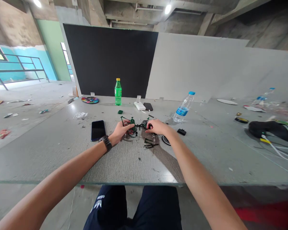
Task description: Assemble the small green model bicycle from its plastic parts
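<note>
My left hand [121, 131], with a dark watch on the wrist, is closed round a small green model part [132, 120]. Thin green and black pieces stick out around its fingers. To the right, the fingers of my right hand [156, 126] are bent together low over the table among small black parts [144, 124]; what they pinch is hidden. A spoked model wheel [166, 140] lies partly behind my right forearm. Thin black parts [149, 143] are scattered on the table between my hands, on the near side.
A black phone [98, 130] lies left of my hands. Behind them are a green soda bottle [118, 94], a white power bank [139, 106] and a tilted-looking water bottle [183, 108]. A paint palette [90, 100] sits at the back left. Cables [278, 148] and a tape roll [241, 120] are far right.
</note>
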Demonstrator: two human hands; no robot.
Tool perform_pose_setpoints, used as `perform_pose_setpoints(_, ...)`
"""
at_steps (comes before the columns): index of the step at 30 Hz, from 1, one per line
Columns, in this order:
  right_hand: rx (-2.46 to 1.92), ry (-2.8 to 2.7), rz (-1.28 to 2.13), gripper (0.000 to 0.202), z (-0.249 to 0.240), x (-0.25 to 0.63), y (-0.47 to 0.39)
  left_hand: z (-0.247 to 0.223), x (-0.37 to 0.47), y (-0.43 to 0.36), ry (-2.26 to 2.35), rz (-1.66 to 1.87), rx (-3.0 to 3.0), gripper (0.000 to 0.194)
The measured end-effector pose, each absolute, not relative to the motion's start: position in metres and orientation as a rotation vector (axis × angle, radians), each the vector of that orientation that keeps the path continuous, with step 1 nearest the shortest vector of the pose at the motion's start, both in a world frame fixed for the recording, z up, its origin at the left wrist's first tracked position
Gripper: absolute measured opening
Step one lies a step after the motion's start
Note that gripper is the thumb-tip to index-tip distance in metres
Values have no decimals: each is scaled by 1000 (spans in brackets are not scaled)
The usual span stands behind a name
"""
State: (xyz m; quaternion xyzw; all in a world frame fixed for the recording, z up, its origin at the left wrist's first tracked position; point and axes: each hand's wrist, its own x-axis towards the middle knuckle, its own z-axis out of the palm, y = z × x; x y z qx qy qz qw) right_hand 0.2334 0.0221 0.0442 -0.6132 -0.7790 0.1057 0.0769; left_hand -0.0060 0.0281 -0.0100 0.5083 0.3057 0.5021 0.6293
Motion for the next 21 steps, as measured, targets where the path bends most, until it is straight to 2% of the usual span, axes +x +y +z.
perform_pose_setpoints(7,-1733,-2270,162,10,41,226,21,-13,-5,30,675,1150,1202,33)
perform_pose_setpoints(10,-1524,-2243,193,16,46,215,14,-13,-6,31,629,1146,1219,29)
perform_pose_setpoints(14,-1316,-2323,411,19,48,193,5,-11,-7,30,586,1177,1162,30)
perform_pose_setpoints(21,-1264,-2329,451,29,39,182,4,-1,-7,22,595,1187,1130,33)
